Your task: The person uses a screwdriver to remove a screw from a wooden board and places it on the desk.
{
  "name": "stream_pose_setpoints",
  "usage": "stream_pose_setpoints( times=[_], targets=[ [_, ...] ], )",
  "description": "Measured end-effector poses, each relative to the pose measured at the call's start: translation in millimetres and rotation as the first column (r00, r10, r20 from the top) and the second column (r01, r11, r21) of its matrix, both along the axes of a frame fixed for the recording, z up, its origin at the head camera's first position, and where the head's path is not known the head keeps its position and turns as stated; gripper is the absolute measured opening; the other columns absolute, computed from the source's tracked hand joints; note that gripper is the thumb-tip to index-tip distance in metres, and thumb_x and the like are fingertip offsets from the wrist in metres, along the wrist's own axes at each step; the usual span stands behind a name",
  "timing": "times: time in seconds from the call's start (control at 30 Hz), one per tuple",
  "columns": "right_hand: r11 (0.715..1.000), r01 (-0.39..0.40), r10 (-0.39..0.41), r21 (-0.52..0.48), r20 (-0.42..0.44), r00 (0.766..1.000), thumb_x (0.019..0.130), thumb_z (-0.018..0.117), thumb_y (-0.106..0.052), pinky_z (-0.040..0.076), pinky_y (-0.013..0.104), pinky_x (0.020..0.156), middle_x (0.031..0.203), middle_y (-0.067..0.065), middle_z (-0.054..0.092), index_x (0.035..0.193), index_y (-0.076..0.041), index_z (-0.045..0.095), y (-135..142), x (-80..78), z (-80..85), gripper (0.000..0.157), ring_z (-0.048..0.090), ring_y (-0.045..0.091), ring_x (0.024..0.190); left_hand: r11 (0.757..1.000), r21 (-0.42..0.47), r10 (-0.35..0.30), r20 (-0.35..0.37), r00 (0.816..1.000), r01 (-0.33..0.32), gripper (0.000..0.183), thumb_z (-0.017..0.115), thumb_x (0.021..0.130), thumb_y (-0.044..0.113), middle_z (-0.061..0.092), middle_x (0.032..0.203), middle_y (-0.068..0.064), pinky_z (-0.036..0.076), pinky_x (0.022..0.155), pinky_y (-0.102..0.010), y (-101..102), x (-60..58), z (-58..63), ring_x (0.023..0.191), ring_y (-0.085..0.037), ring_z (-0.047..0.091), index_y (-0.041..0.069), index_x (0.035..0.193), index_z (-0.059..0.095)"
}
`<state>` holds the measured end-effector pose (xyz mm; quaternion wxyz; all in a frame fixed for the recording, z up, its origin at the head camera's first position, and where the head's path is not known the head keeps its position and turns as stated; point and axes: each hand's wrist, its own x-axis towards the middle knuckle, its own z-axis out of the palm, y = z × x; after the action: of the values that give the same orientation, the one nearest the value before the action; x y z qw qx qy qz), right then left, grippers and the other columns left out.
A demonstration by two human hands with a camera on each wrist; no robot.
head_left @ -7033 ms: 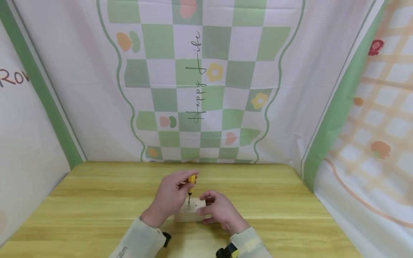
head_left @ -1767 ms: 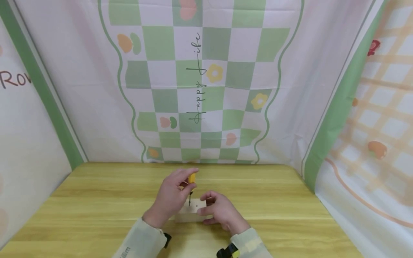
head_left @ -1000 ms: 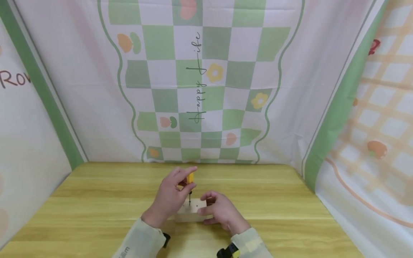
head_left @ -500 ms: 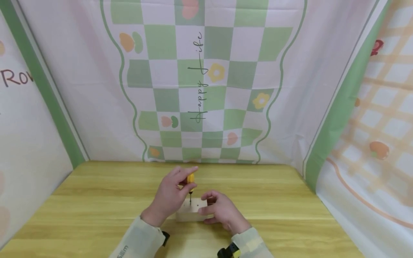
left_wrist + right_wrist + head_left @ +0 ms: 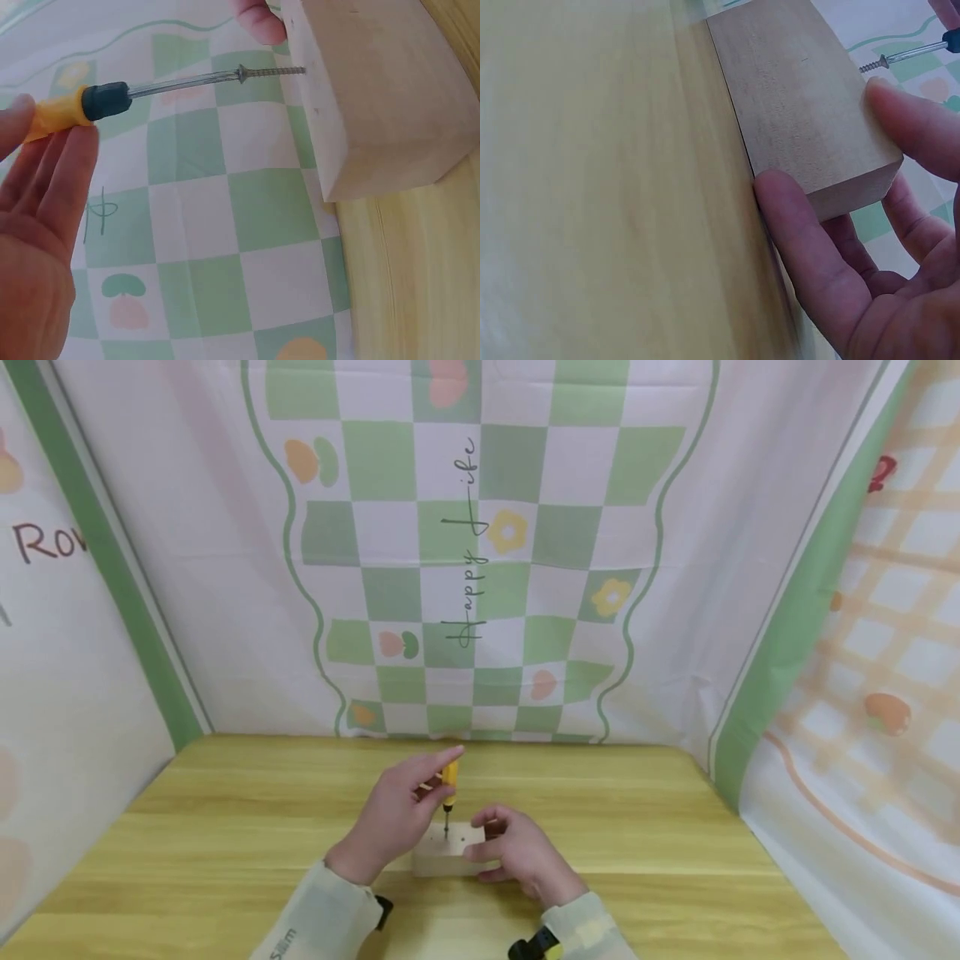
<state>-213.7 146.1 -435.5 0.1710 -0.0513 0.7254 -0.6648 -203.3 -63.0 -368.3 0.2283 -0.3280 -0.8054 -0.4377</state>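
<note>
In the head view my left hand pinches the yellow handle of a screwdriver between thumb and fingers, index finger stretched over its top end. The shaft points down at a pale wooden block. The left wrist view shows the screwdriver tip meeting the head of a screw, whose thread stands largely out of the block. My right hand grips the block's right end; in the right wrist view its thumb and fingers span the block. A small dark hole shows beside the screw.
The block rests on a wood-grain table. A checked green and white cloth hangs behind the table's far edge, with more cloth at both sides. Each wrist wears a black device, such as the right wrist camera.
The left fingers shift around the screwdriver handle, which shows more fully now than 1.8 seconds ago. The right hand keeps its hold on the block. The whole head view has shifted slightly.
</note>
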Motion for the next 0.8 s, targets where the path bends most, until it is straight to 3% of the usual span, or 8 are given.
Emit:
stream_pose_setpoints(
  times=[0.17, 0.43, 0.67, 0.8],
  targets=[
    [1.000, -0.002, 0.002, 0.002, -0.001, 1.000, 0.080, 0.081, -0.001, 0.059, 0.048, 0.068, 0.118, 0.019, 0.054, 0.117, 0.001, 0.059, 0.5, 0.2, -1.1, 0.043, 0.061, 0.031, 0.091, 0.999, 0.014, 0.042, -0.047, 0.998, -0.041, 0.049, 0.077, 0.087, 0.003, 0.062, 0.095, 0.002, 0.057, 0.069, -0.022, 2.4, 0.3, -1.3, 0.084, -0.011, 0.065, 0.012, 0.133, 0.064],
    [1.000, 0.003, -0.003, 0.000, -0.002, 1.000, 0.080, 0.081, 0.000, 0.059, 0.048, 0.068, 0.118, 0.018, 0.054, 0.116, -0.001, 0.059, 0.3, -1.3, -3.9, 0.042, 0.061, 0.030, 0.091, 0.998, 0.039, -0.051, 0.002, 0.999, 0.050, 0.051, 0.067, 0.090, -0.009, 0.067, 0.115, -0.007, 0.057, 0.079, -0.029, 2.2, 1.2, 0.4, 0.096, -0.017, 0.067, 0.008, 0.137, 0.060],
    [1.000, 0.002, -0.003, -0.004, -0.005, 1.000, 0.080, 0.081, -0.001, 0.059, 0.048, 0.068, 0.119, 0.019, 0.054, 0.117, -0.001, 0.060, 0.5, -1.0, -3.3, 0.042, 0.061, 0.030, 0.091, 0.999, 0.043, 0.010, -0.042, 0.999, -0.008, 0.050, 0.074, 0.087, -0.003, 0.060, 0.095, 0.001, 0.057, 0.071, -0.024, 5.7, 0.8, -0.7, 0.083, -0.012, 0.066, 0.010, 0.134, 0.063],
    [1.000, 0.000, 0.000, -0.006, -0.004, 1.000, 0.080, 0.081, -0.001, 0.059, 0.049, 0.068, 0.119, 0.019, 0.054, 0.116, -0.001, 0.060, 0.6, -0.9, -3.0, 0.042, 0.061, 0.030, 0.090, 1.000, 0.025, -0.012, -0.049, 0.999, 0.013, 0.048, 0.074, 0.088, -0.002, 0.059, 0.097, 0.003, 0.057, 0.072, -0.025, 5.4, 0.3, -1.4, 0.085, -0.011, 0.063, 0.012, 0.133, 0.064]
  ],
)
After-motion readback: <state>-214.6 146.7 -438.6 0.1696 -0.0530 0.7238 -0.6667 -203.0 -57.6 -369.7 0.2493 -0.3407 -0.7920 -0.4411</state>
